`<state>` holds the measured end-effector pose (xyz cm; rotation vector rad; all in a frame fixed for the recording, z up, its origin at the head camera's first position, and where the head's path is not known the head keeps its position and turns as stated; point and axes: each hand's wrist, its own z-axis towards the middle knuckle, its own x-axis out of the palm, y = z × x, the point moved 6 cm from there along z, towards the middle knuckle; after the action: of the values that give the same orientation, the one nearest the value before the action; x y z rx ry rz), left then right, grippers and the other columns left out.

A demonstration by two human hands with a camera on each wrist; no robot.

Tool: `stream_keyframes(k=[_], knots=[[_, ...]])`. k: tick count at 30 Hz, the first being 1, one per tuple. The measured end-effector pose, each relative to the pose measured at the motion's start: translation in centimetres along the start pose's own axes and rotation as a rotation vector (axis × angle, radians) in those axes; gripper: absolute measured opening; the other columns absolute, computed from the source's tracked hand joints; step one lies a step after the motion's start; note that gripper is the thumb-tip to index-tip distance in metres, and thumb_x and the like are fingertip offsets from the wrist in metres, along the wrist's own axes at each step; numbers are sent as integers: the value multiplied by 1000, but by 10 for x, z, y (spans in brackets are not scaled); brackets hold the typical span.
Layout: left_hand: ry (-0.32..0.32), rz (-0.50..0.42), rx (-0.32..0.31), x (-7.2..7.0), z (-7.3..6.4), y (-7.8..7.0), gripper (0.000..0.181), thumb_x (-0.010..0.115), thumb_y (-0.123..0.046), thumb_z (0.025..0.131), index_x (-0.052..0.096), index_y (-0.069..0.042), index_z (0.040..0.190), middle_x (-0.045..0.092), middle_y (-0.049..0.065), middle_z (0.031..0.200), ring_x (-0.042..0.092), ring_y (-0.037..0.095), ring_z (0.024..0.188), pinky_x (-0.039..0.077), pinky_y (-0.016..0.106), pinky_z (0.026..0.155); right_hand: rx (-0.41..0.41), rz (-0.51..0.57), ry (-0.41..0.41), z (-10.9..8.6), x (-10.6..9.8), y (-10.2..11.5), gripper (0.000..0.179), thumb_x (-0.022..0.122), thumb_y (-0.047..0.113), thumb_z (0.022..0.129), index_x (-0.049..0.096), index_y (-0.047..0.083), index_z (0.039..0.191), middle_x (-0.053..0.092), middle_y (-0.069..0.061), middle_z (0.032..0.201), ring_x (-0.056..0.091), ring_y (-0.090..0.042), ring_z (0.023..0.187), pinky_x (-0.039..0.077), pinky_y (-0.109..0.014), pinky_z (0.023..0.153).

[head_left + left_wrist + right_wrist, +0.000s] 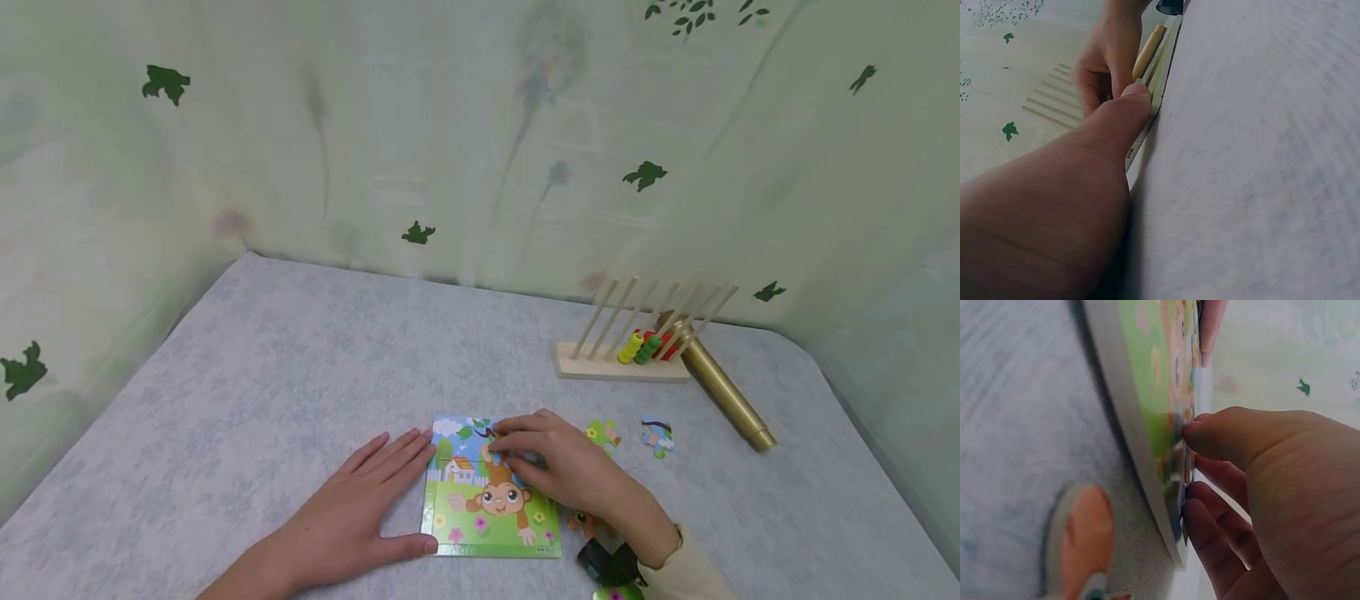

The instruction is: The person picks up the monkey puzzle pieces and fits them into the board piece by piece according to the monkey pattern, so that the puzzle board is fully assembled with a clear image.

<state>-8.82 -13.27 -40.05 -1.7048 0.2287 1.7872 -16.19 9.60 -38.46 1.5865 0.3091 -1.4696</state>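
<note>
A monkey jigsaw puzzle (480, 552) lies in its flat tray on the table before me, with a monkey, a house and flowers printed on it. My left hand (358, 504) lies spread at the tray's left side, fingertips at the upper edge and thumb at the lower corner. My right hand (562, 462) is over the puzzle's upper right. In the right wrist view its thumb (1210, 434) and curled fingers pinch a puzzle piece (1175, 464) close against the tray's surface; the fingers hide much of that piece.
Loose puzzle pieces lie to the right: a green one (600, 433), a blue one (657, 437), an orange-brown one (588, 523) and another green one (619, 593). Behind them stand a wooden peg abacus (622, 372) with coloured beads and a gold tube (723, 392). A printed curtain (480, 150) hangs behind the table.
</note>
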Motion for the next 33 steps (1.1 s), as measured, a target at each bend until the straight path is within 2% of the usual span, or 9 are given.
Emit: stream_keyframes(k=[5, 12, 20, 33], knots=[[-1, -3, 3, 2, -1, 0, 93, 48, -77, 94, 38, -12, 161, 31, -1, 169, 31, 22, 155, -7, 18, 124, -2, -12, 33, -1, 1, 2, 27, 68, 20, 101, 74, 22, 128, 64, 2, 140, 60, -17, 117, 57, -36, 92], [11, -7, -1, 3, 0, 0, 93, 47, -77, 94, 37, -13, 161, 30, -2, 169, 30, 21, 156, -9, 16, 124, 33, -35, 82, -2, -5, 5, 31, 67, 25, 102, 71, 24, 133, 62, 3, 143, 58, -17, 127, 56, -40, 101], [10, -16, -5, 3, 0, 1, 93, 49, -77, 94, 37, -14, 161, 30, -3, 169, 30, 21, 156, -8, 16, 124, -24, -87, 43, -7, -16, 11, 32, 69, 24, 101, 71, 19, 132, 66, 0, 137, 60, -20, 125, 58, -40, 99], [-29, 17, 25, 2, -1, 0, 93, 50, -75, 94, 38, -12, 161, 32, -1, 169, 33, 22, 155, -6, 17, 125, 34, -105, 61, -17, -32, 17, 31, 71, 24, 99, 73, 22, 130, 67, 2, 134, 59, -19, 126, 58, -39, 98]])
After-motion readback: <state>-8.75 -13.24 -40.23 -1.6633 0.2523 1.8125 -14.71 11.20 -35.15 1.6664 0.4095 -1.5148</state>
